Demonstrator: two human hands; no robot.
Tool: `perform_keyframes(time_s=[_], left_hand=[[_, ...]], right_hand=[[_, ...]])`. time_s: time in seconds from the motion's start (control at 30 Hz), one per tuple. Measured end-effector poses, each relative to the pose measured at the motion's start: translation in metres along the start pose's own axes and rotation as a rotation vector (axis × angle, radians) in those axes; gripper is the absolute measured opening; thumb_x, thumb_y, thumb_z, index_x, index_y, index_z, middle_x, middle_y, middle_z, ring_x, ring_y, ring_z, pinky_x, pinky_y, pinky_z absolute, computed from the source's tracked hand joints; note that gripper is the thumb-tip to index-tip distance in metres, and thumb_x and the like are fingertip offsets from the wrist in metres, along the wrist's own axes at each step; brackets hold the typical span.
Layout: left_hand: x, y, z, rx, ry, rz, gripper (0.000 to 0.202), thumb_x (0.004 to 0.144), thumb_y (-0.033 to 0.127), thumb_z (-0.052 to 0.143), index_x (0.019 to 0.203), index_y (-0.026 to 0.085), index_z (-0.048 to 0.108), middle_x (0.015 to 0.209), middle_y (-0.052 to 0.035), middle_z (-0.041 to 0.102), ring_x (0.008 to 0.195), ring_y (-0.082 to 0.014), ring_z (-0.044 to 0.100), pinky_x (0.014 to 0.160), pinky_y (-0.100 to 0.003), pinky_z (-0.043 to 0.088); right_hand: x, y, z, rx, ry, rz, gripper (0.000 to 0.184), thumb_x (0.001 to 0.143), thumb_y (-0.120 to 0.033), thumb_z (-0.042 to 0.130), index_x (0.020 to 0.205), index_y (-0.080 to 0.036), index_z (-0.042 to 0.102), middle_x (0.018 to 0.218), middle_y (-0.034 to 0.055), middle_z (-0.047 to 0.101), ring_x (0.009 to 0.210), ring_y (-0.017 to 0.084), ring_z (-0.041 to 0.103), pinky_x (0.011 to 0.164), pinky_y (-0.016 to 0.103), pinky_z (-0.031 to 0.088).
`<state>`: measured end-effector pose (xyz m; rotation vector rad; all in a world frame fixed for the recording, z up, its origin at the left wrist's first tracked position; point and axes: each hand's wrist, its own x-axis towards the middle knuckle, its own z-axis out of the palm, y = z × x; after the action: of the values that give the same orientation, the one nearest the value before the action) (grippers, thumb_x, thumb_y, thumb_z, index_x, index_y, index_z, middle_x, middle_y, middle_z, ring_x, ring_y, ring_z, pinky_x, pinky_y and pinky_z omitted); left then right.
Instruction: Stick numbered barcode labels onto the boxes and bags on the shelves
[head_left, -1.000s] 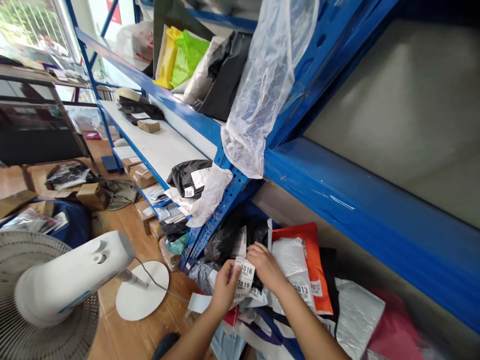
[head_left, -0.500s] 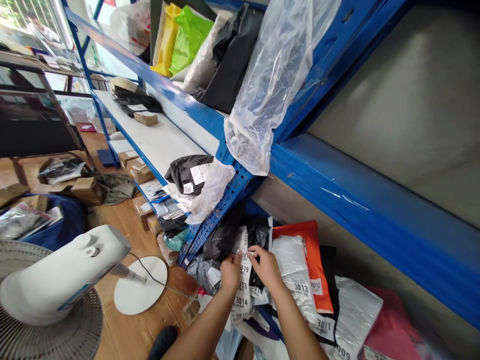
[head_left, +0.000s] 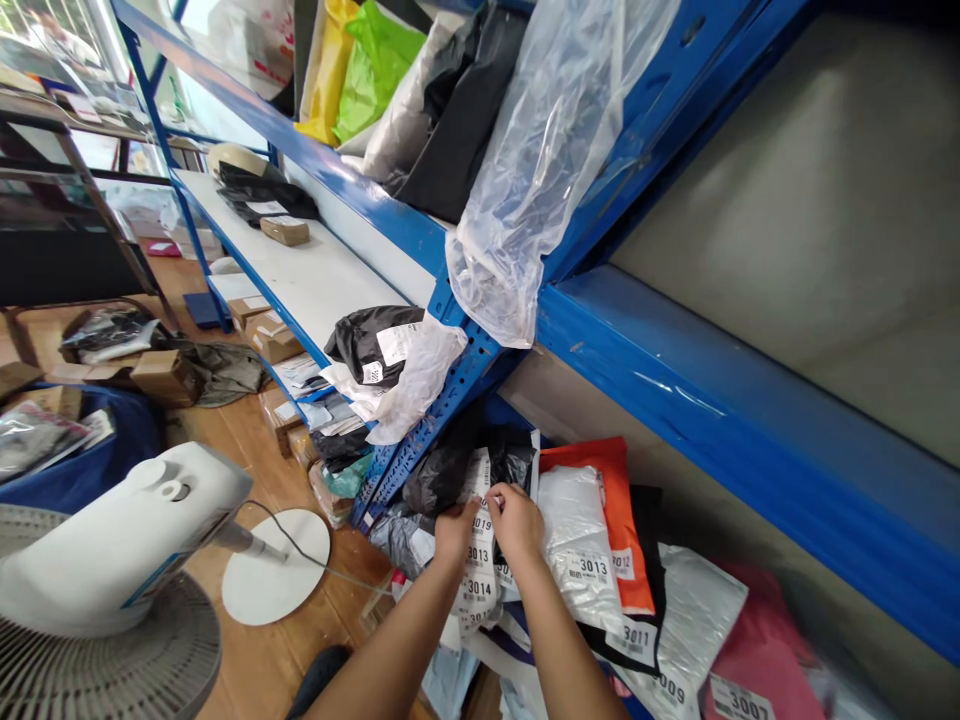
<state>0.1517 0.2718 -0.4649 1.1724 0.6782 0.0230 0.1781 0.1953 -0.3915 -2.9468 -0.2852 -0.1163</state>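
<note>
A long white strip of numbered barcode labels (head_left: 478,588) hangs between my hands, with 3019, 3013 and 3014 readable. My left hand (head_left: 454,537) is closed on its left edge, thumb on top. Just across from it, my right hand (head_left: 516,524) pinches at the strip's right edge, near a label partly covered by the fingers. Black plastic parcels (head_left: 435,478) lie behind the strip. To the right of my right hand stand a silver-white mailer (head_left: 574,525) labelled 3013 and an orange mailer (head_left: 622,500) labelled 3012.
Further right are a grey mailer (head_left: 694,620) and a pink one (head_left: 765,640). Blue shelving (head_left: 712,380) crosses overhead, with a clear plastic bag (head_left: 547,190) hanging from it. A white fan (head_left: 180,510) stands at left, its cable running across the floor.
My right hand has curled in, its fingers bunched closer at the strip's edge. My left hand keeps its hold. The whole view has shifted slightly.
</note>
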Motion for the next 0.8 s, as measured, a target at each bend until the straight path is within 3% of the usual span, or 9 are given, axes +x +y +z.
perform_keyframes(time_s=[0.2, 0.3, 0.37, 0.4, 0.47, 0.53, 0.6, 0.7, 0.8], left_hand=[[-0.027, 0.008, -0.003, 0.095, 0.051, 0.044, 0.041, 0.068, 0.05, 0.059, 0.046, 0.022, 0.037, 0.043, 0.0061, 0.035, 0.047, -0.0107, 0.034, 0.048, -0.026, 0.026], [-0.055, 0.011, -0.022, 0.185, -0.005, 0.215, 0.041, 0.072, 0.048, 0.057, 0.048, 0.021, 0.039, 0.045, 0.006, 0.037, 0.049, -0.0104, 0.035, 0.05, -0.025, 0.024], [-0.07, 0.01, -0.042, 0.26, -0.063, 0.382, 0.039, 0.075, 0.046, 0.056, 0.049, 0.02, 0.045, 0.046, 0.0048, 0.041, 0.049, -0.0107, 0.039, 0.051, -0.025, 0.026], [-0.073, 0.01, -0.052, 0.267, -0.073, 0.453, 0.036, 0.077, 0.046, 0.055, 0.053, 0.019, 0.051, 0.049, 0.0033, 0.047, 0.05, -0.0115, 0.043, 0.052, -0.024, 0.03], [-0.071, 0.011, -0.07, 0.175, -0.03, 0.521, 0.029, 0.078, 0.044, 0.055, 0.065, 0.019, 0.06, 0.063, -0.0014, 0.061, 0.064, -0.0152, 0.054, 0.063, -0.025, 0.039], [-0.059, 0.016, -0.08, -0.035, 0.049, 0.476, 0.026, 0.076, 0.044, 0.059, 0.079, 0.019, 0.062, 0.079, -0.0042, 0.067, 0.077, -0.0183, 0.059, 0.072, -0.028, 0.044], [-0.04, 0.023, -0.082, -0.242, 0.032, 0.328, 0.035, 0.068, 0.048, 0.065, 0.088, 0.019, 0.06, 0.082, -0.0036, 0.067, 0.075, -0.0181, 0.06, 0.07, -0.028, 0.046], [-0.013, 0.032, -0.073, -0.351, -0.113, 0.121, 0.053, 0.052, 0.054, 0.074, 0.086, 0.015, 0.062, 0.067, -0.002, 0.066, 0.057, -0.0157, 0.057, 0.056, -0.027, 0.044], [0.0, 0.034, -0.062, -0.338, -0.129, 0.088, 0.055, 0.044, 0.057, 0.075, 0.076, 0.014, 0.064, 0.056, 0.0002, 0.062, 0.051, -0.0134, 0.053, 0.052, -0.025, 0.041]], right_hand=[[0.006, 0.001, 0.0, -0.119, -0.075, 0.02, 0.013, 0.079, -0.02, 0.056, 0.072, -0.024, 0.066, 0.085, 0.0026, 0.062, 0.065, 0.015, 0.06, 0.057, 0.027, 0.036], [0.009, -0.002, -0.005, -0.16, -0.125, 0.021, 0.014, 0.08, -0.019, 0.055, 0.074, -0.024, 0.066, 0.085, 0.0044, 0.062, 0.067, 0.017, 0.062, 0.061, 0.029, 0.04], [0.012, -0.01, -0.009, -0.193, -0.066, 0.012, 0.022, 0.075, -0.015, 0.058, 0.094, -0.024, 0.066, 0.094, 0.0082, 0.062, 0.073, 0.02, 0.063, 0.067, 0.032, 0.043], [0.014, -0.015, -0.011, -0.192, -0.02, -0.049, 0.037, 0.072, -0.011, 0.059, 0.107, -0.024, 0.062, 0.101, 0.0106, 0.06, 0.082, 0.023, 0.063, 0.073, 0.035, 0.044], [0.017, -0.027, -0.014, -0.139, 0.007, -0.346, 0.057, 0.07, -0.005, 0.055, 0.124, -0.024, 0.05, 0.118, 0.0129, 0.055, 0.106, 0.027, 0.055, 0.09, 0.041, 0.041], [0.021, -0.036, -0.016, -0.042, -0.112, -0.714, 0.057, 0.072, -0.001, 0.047, 0.123, -0.026, 0.051, 0.129, 0.0078, 0.051, 0.125, 0.023, 0.04, 0.104, 0.043, 0.03], [0.024, -0.037, -0.016, 0.027, -0.248, -0.873, 0.051, 0.071, 0.001, 0.042, 0.111, -0.026, 0.059, 0.125, 0.0029, 0.055, 0.126, 0.019, 0.038, 0.11, 0.044, 0.023], [0.027, -0.026, -0.014, 0.141, -0.288, -0.781, 0.04, 0.071, -0.001, 0.041, 0.094, -0.023, 0.065, 0.105, 0.0024, 0.064, 0.112, 0.018, 0.048, 0.108, 0.044, 0.026], [0.028, -0.018, -0.01, 0.375, -0.263, -0.603, 0.028, 0.081, -0.011, 0.04, 0.092, -0.021, 0.064, 0.098, 0.0053, 0.064, 0.101, 0.018, 0.054, 0.095, 0.036, 0.042]])
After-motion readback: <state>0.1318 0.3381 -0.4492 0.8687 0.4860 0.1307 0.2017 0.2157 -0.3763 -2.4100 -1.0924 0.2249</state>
